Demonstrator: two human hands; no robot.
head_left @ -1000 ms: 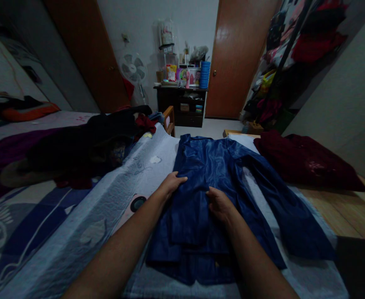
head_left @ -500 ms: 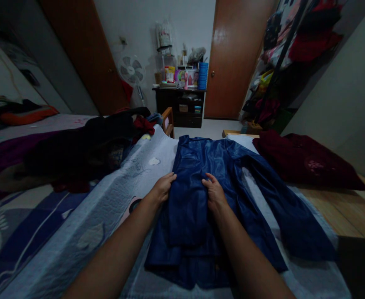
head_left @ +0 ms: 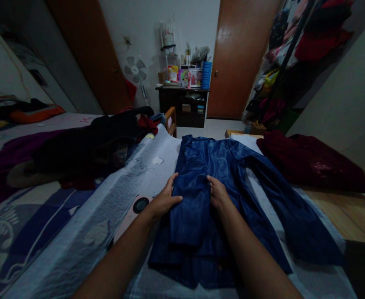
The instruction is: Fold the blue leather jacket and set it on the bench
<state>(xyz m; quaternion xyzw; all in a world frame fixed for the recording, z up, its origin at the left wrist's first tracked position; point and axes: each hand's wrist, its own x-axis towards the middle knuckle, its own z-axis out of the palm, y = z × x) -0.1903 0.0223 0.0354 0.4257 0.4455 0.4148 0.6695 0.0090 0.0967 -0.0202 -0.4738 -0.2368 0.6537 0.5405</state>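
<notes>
A dark blue leather-look jacket (head_left: 220,160) lies spread out, one sleeve (head_left: 190,211) folded down over its body and the other stretched out to the right. My left hand (head_left: 165,200) is at the left edge of the folded sleeve, thumb resting on top and well apart from the forefinger. On the opposite edge, my right hand (head_left: 218,193) grips the sleeve, its other fingers partly hidden. Beside my left forearm is a pink object with a round black part (head_left: 141,205), partly covered by the arm.
A pale quilted cover (head_left: 129,182) lies beneath the jacket. Dark clothes (head_left: 76,145) are heaped at left. A folded maroon garment (head_left: 313,162) rests on a wooden surface (head_left: 335,207) at right. Beyond stand a wooden chair (head_left: 171,120), a fan (head_left: 136,70) and a dark cabinet (head_left: 182,108).
My left thumb has spread away from the forefinger and come down onto the sleeve. My right hand stays at the sleeve's right edge. The view has shifted slightly, uncovering more of the pink object.
</notes>
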